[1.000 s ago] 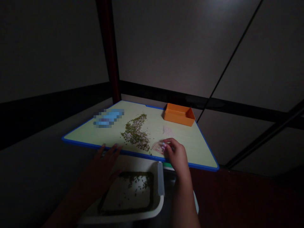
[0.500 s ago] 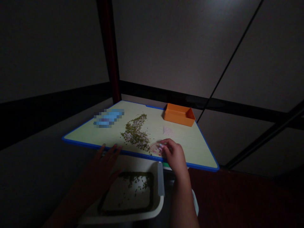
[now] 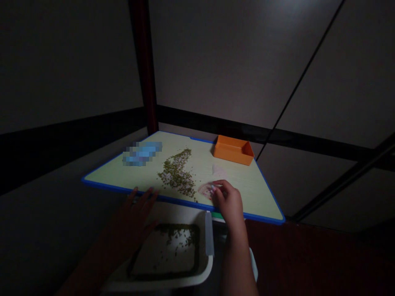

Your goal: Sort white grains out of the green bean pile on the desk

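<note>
A pale yellow board with a blue rim [image 3: 123, 176] carries a scatter of small green beans [image 3: 178, 173]. My right hand [image 3: 227, 200] rests on the board's near edge, its fingertips on a small pinkish heap [image 3: 204, 189] beside the beans. My left hand [image 3: 135, 213] lies flat with fingers spread against the board's near rim, holding nothing. Below the rim sits a white tray [image 3: 197, 274] with several beans lying in it.
An orange box [image 3: 233, 149] stands at the board's far right corner. A second pinkish patch [image 3: 218, 169] lies in front of it. A blurred blue object [image 3: 142, 153] lies at the board's left. A dark red post [image 3: 145, 65] rises behind.
My right hand's fingertips slid left over the pinkish heap toward the beans and then drew back right. My left hand stayed still.
</note>
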`<state>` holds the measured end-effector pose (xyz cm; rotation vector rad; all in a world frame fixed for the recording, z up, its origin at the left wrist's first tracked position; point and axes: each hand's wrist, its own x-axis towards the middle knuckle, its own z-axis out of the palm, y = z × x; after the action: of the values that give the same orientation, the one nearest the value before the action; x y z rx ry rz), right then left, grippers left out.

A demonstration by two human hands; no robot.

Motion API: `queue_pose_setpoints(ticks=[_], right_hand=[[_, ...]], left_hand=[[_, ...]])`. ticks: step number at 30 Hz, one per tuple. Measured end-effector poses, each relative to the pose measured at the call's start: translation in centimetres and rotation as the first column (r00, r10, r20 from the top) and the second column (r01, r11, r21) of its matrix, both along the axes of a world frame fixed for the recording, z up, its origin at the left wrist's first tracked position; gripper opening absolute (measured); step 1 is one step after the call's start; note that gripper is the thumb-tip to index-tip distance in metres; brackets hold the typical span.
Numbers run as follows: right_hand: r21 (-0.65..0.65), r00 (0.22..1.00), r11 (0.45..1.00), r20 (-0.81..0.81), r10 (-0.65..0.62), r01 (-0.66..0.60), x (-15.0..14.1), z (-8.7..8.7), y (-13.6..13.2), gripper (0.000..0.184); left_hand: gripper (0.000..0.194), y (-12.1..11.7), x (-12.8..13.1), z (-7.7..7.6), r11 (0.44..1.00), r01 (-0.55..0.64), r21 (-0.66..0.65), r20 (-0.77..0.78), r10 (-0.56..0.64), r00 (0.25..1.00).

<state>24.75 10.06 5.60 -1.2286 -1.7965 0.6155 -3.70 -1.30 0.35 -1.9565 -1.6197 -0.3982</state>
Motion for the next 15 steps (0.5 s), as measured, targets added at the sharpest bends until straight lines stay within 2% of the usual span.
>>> queue_pose_setpoints(ticks=[5,10,15], right_hand=[[-0.003,1.0,1.0,0.007,0.029,-0.029,-0.1,0.2,-0.2,0.015],[0.023,0.996,1.0,0.087,-0.018,0.016,-0.4,0.6,-0.2,0.016],[0.029,0.992,0.999,0.125,-0.017,0.014,-1.2,0.8,0.0,0.016]], left_hand=[[0.066,0.1,-0.2,0.0,1.0,0.016,-0.007,-0.033,-0.016,0.999],[0.068,0.0,-0.3,-0.5,1.0,-0.02,-0.002,-0.021,0.02,1.0],[0.067,0.0,-0.2,-0.3,0.999,0.03,0.013,-0.039,-0.03,0.999]])
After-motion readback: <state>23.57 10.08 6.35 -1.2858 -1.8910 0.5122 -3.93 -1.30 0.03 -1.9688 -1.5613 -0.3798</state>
